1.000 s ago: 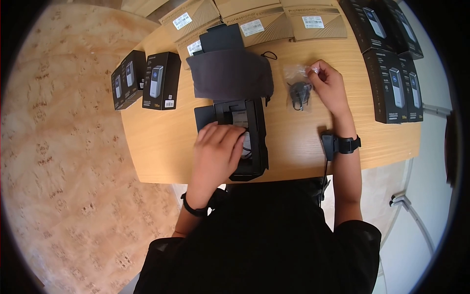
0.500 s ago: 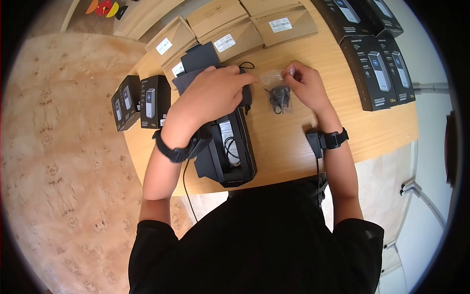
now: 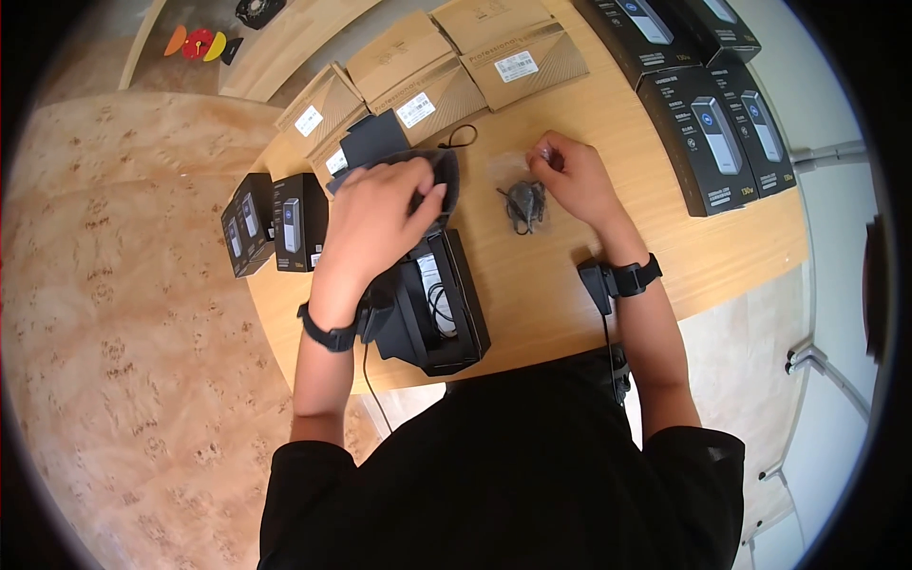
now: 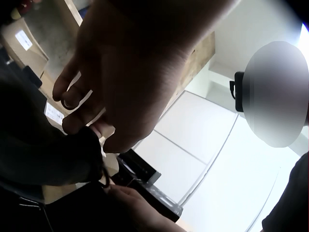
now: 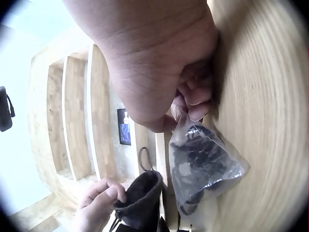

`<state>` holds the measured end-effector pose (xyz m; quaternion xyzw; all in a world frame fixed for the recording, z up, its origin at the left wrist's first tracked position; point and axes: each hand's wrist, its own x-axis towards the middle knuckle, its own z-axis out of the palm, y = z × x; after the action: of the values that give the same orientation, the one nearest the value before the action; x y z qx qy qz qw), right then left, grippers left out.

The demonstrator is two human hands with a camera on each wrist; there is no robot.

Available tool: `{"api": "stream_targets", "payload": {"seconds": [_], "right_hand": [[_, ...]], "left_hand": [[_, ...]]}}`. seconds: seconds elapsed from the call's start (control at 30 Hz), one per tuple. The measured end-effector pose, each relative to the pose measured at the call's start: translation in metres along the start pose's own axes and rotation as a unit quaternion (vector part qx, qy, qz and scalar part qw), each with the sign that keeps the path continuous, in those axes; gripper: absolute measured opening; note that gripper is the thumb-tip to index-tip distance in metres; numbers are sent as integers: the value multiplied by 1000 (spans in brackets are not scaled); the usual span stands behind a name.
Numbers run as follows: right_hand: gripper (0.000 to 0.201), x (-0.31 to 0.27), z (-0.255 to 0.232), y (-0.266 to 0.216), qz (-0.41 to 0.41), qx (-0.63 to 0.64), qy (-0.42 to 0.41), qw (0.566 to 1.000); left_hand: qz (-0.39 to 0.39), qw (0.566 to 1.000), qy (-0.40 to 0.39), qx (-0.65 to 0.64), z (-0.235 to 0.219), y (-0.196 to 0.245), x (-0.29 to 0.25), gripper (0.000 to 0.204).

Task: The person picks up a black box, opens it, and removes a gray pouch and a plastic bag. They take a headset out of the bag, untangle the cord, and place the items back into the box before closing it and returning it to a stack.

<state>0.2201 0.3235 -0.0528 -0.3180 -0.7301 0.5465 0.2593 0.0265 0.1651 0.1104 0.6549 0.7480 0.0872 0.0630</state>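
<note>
My left hand pinches the rim of a dark grey drawstring pouch, whose mouth gapes in the right wrist view. Much of the pouch is hidden behind that hand in the head view. Just below it on the table lies an opened black box, holding a white item and a thin black cable. With thumb and fingers my right hand pinches the top of a clear plastic bag on the table. Dark coiled cord shows inside the bag.
Brown cardboard boxes line the table's far edge. Black product boxes stand at the left and in a group at the right. A dark flat panel lies behind the pouch. Cords trail from both wrist straps.
My left hand has gone from inside the open black box up to the pouch and now holds its rim, with the mouth spread. The right hand keeps its pinch on the bag.
</note>
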Motion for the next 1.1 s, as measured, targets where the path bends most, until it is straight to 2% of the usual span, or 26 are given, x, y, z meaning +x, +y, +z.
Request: {"api": "stream_targets", "payload": {"seconds": [0.1, 0.2, 0.33, 0.37, 0.47, 0.53, 0.6, 0.7, 0.83, 0.97, 1.03, 1.1], "right_hand": [[20, 0, 2, 5, -4, 16, 3, 1000], [19, 0, 0, 4, 4, -8, -2, 1000], [13, -2, 2, 13, -2, 23, -20, 1000], [10, -3, 1, 7, 13, 47, -31, 998], [9, -15, -2, -4, 41, 107, -48, 992], [12, -26, -6, -24, 50, 51, -28, 997], [14, -40, -10, -32, -7, 16, -3, 1000], [15, -66, -18, -69, 13, 20, -3, 1000], [15, -94, -15, -111, -91, 59, 35, 994], [14, -118, -7, -148, -155, 102, 45, 982], [15, -126, 0, -163, -185, 130, 31, 974], [19, -133, 6, -175, -197, 167, -4, 966]], "left_hand": [[-111, 989, 99, 0, -15, 2, -33, 19], [-174, 960, 218, -22, -21, -5, -69, 15], [-239, 920, 306, -58, -29, -4, -114, 17], [-257, 915, 305, -57, -32, -3, -125, 25], [-281, 894, 342, -77, -38, 2, -149, 29], [-268, 887, 371, -61, -43, 6, -164, 34], [-256, 883, 391, -43, -53, 10, -180, 34], [-270, 872, 404, -56, -63, 16, -202, 33], [-265, 875, 401, -54, -63, 20, -224, 31], [-288, 846, 442, -72, -63, 27, -245, 28], [-300, 823, 475, -84, -67, 31, -259, 26], [-314, 827, 457, -94, -70, 30, -273, 26]]}}
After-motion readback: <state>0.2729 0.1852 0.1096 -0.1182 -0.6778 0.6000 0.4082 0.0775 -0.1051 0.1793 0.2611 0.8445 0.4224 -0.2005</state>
